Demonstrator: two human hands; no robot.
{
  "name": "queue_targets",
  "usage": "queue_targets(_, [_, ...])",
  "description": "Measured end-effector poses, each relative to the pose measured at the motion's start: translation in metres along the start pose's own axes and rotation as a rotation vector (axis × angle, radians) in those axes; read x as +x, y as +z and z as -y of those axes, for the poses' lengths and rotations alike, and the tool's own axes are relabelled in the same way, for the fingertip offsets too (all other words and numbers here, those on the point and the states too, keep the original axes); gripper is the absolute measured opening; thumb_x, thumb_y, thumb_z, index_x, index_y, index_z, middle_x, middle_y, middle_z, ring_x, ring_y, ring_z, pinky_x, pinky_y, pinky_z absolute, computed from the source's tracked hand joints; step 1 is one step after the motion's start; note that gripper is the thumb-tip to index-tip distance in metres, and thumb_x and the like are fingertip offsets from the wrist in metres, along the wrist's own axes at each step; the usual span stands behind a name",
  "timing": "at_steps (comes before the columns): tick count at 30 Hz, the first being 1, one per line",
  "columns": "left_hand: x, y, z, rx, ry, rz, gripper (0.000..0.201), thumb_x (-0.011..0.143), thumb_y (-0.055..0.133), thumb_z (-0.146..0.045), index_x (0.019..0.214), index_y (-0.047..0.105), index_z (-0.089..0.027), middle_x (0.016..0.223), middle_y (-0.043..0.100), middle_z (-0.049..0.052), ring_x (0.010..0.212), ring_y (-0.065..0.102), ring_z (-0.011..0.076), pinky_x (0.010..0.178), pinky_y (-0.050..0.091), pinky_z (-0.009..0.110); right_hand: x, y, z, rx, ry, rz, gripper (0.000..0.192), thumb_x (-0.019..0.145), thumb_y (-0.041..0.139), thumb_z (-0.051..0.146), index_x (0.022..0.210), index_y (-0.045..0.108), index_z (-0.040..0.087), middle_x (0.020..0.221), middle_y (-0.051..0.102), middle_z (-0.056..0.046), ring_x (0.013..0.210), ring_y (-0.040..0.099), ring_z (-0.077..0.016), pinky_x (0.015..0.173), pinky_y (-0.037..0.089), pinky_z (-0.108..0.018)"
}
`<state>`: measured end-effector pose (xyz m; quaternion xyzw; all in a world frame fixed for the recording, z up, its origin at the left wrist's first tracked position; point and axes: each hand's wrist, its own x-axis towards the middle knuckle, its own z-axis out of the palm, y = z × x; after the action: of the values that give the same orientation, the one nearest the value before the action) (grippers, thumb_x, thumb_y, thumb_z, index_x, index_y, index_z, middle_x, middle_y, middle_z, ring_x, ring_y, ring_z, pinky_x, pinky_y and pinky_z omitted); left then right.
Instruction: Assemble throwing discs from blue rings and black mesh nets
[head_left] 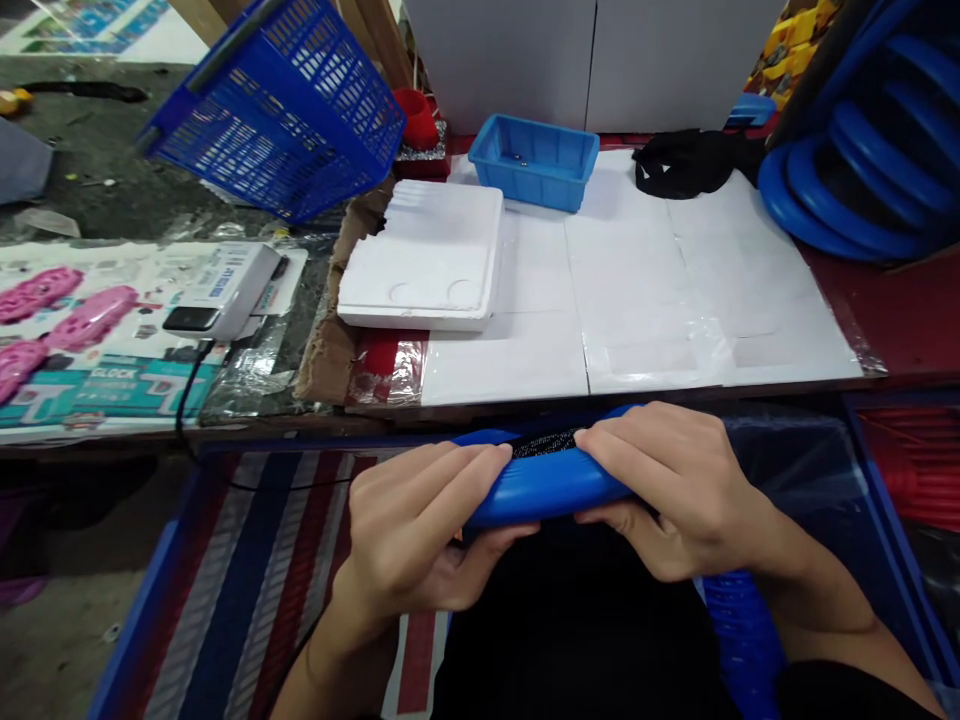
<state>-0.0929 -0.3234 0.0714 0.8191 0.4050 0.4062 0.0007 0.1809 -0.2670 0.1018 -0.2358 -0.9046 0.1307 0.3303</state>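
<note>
Left hand: I see the left hand (420,530) low in the frame, left of centre, forearm rising from the bottom edge; fingers lie curled over the top of the blue ring (544,485), thumb tucked under it, closed in a grip.
Right hand: the right hand (675,490) sits right of centre, forearm entering from the lower right corner; fingers are folded over the ring's upper face, thumb beneath, likewise closed on it.
Blue ring: held edge-on between both hands at lower centre, just below the table edge; a strip of black mesh (546,442) shows along its top between the two sets of fingertips.
Table: I note white sheets (645,300) covering the middle of the frame.
White foam tray: (427,260) rests left of centre on the table.
Small blue bin: (534,160) stands at upper centre, behind the tray.
Blue basket: (285,100) tilted, at upper left.
Stacked blue rings: (862,150) at upper right.
</note>
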Motion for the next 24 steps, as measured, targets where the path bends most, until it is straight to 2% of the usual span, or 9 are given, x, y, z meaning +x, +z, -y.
queue_targets(2, [0.003,-0.003,0.002,-0.042,-0.019,0.044,0.046,0.095,0.085,-0.041,0.129,0.073,-0.013,0.106,0.082,0.013,0.084,0.077,0.025,0.077,0.061,0.036,0.0,0.003,-0.002,0.008,-0.002,-0.001,0.034,0.103,0.074,0.032,0.128,0.067,0.011,0.106,0.082,-0.013,0.088,0.078,-0.0263,0.071,0.059,-0.04])
queue_targets(5, [0.008,-0.013,0.01,-0.156,-0.093,0.182,0.051,0.095,0.086,-0.042,0.137,0.071,-0.017,0.112,0.082,0.011,0.09,0.078,0.0236,0.082,0.063,0.034,-0.005,0.009,-0.01,0.045,-0.007,0.008,0.043,0.101,0.078,0.037,0.133,0.067,0.01,0.108,0.082,-0.013,0.087,0.078,-0.0257,0.07,0.06,-0.039])
queue_targets(8, [0.007,-0.023,0.022,-0.304,-0.181,0.302,0.061,0.096,0.086,-0.042,0.149,0.064,-0.022,0.126,0.082,0.012,0.109,0.079,0.0264,0.093,0.064,0.035,-0.015,0.015,-0.022,0.1,-0.009,-0.011,0.048,0.1,0.079,0.037,0.139,0.066,0.011,0.112,0.082,-0.013,0.092,0.079,-0.0257,0.076,0.063,-0.039])
queue_targets(10, [0.0,-0.028,0.03,-0.348,-0.242,0.319,0.059,0.099,0.083,-0.039,0.152,0.062,-0.024,0.134,0.08,0.012,0.119,0.078,0.0269,0.1,0.063,0.035,-0.023,0.018,-0.03,0.128,0.02,-0.041,0.049,0.1,0.079,0.035,0.143,0.065,0.014,0.116,0.082,-0.013,0.098,0.08,-0.0265,0.083,0.065,-0.04])
queue_targets(12, [-0.01,-0.028,0.033,-0.332,-0.287,0.288,0.053,0.101,0.079,-0.035,0.151,0.064,-0.025,0.135,0.08,0.011,0.121,0.078,0.0259,0.103,0.062,0.033,-0.03,0.019,-0.036,0.149,0.055,-0.052,0.051,0.1,0.079,0.035,0.146,0.065,0.017,0.121,0.082,-0.013,0.105,0.08,-0.0276,0.091,0.066,-0.041])
queue_targets(16, [-0.029,-0.02,0.03,-0.302,-0.307,0.145,0.046,0.101,0.076,-0.031,0.145,0.069,-0.024,0.129,0.082,0.01,0.115,0.08,0.0258,0.101,0.063,0.034,-0.039,0.024,-0.038,0.184,0.099,-0.034,0.056,0.1,0.078,0.035,0.151,0.062,0.02,0.128,0.081,-0.012,0.112,0.08,-0.0288,0.097,0.066,-0.042])
queue_targets(19, [-0.039,-0.01,0.026,-0.299,-0.303,0.053,0.044,0.099,0.077,-0.035,0.141,0.072,-0.023,0.125,0.083,0.011,0.11,0.082,0.0273,0.098,0.064,0.036,-0.042,0.028,-0.036,0.196,0.125,-0.052,0.057,0.099,0.077,0.032,0.152,0.062,0.021,0.127,0.081,-0.012,0.111,0.08,-0.0289,0.097,0.066,-0.043])
queue_targets(24, [-0.046,-0.001,0.02,-0.299,-0.253,-0.006,0.044,0.097,0.079,-0.036,0.138,0.074,-0.021,0.12,0.085,0.012,0.106,0.083,0.0302,0.094,0.067,0.039,-0.05,0.037,-0.039,0.21,0.091,-0.172,0.058,0.094,0.079,0.032,0.15,0.066,0.022,0.117,0.081,-0.012,0.101,0.08,-0.0308,0.087,0.066,-0.048])
